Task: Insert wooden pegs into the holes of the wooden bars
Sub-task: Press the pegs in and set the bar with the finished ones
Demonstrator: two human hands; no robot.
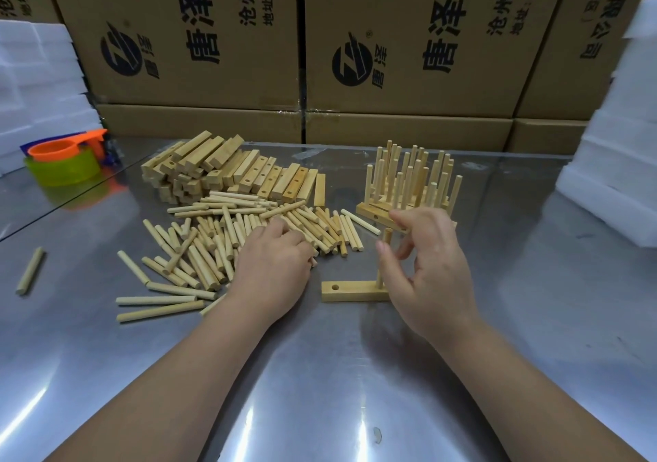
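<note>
The bar (pixel 350 291) lies flat near the front of the steel table (pixel 355 372) so its holes face up. One peg (pixel 386 248) already stands in it, and a hole near its left end is open. The right hand (pixel 430 269) hovers loosely around that peg, thumb just beside it and fingers apart, probably steadying it. The left hand (pixel 275 266) curls down into the loose pegs (pixel 213 245), likely for the next one; whether it grips any is hidden. Empty bars (pixel 227 173) are stacked behind and finished ones (pixel 409 184) to the right, both within reach. A green tub (pixel 64 173) carries an orange cup (pixel 57 149), contents unseen; the cardboard boxes (pixel 409 53) are shut.
</note>
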